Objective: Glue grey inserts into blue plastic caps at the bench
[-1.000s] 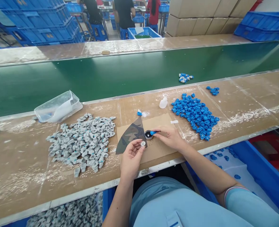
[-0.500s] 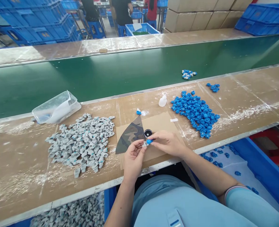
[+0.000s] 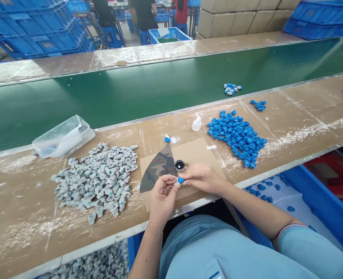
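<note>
Between the fingertips of both hands a small blue piece (image 3: 181,180) meets a small grey piece (image 3: 177,183). My left hand (image 3: 163,195) pinches the grey one; its far side is hidden by the fingers. My right hand (image 3: 204,178) pinches the blue one and presses it against the grey. Just beyond the fingers sits a small round black-topped container (image 3: 179,166). A dark camouflage-patterned sheet (image 3: 157,169) lies on the cardboard (image 3: 193,151) under the hands. A joined blue-and-white piece (image 3: 167,138) rests farther back.
Grey pieces (image 3: 97,180) are heaped at left, blue pieces (image 3: 237,135) at right. A white squeeze bottle (image 3: 197,123) stands behind the cardboard. A clear plastic tub (image 3: 63,136) lies near the green conveyor belt (image 3: 148,91). A blue crate (image 3: 328,209) is below the table's right edge.
The blue and grey pieces have come closer together, and my right fingers have closed in toward the left ones. The whole view has shifted slightly.
</note>
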The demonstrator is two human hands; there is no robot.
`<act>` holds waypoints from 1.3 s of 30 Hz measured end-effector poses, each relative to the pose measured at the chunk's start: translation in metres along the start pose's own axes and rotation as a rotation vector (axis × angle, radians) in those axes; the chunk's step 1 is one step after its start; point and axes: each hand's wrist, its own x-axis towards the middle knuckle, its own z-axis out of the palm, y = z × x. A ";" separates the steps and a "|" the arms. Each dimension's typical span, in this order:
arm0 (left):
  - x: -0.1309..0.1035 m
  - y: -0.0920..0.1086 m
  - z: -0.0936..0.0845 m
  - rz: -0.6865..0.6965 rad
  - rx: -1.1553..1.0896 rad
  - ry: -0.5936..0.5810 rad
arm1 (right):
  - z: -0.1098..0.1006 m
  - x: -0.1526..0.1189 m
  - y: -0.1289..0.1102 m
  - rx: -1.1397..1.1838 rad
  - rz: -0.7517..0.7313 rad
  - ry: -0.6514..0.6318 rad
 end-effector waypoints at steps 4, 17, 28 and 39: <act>-0.001 -0.001 0.004 -0.016 -0.021 -0.009 | -0.001 -0.005 0.002 0.013 -0.014 0.000; 0.098 0.029 -0.036 -0.017 0.194 0.228 | -0.110 0.016 0.042 -0.930 0.455 0.353; 0.128 0.005 -0.041 0.098 0.372 0.293 | -0.101 0.024 0.042 -1.061 0.473 0.139; 0.021 0.013 -0.119 0.106 0.661 0.753 | -0.088 0.003 0.050 -0.481 0.144 0.370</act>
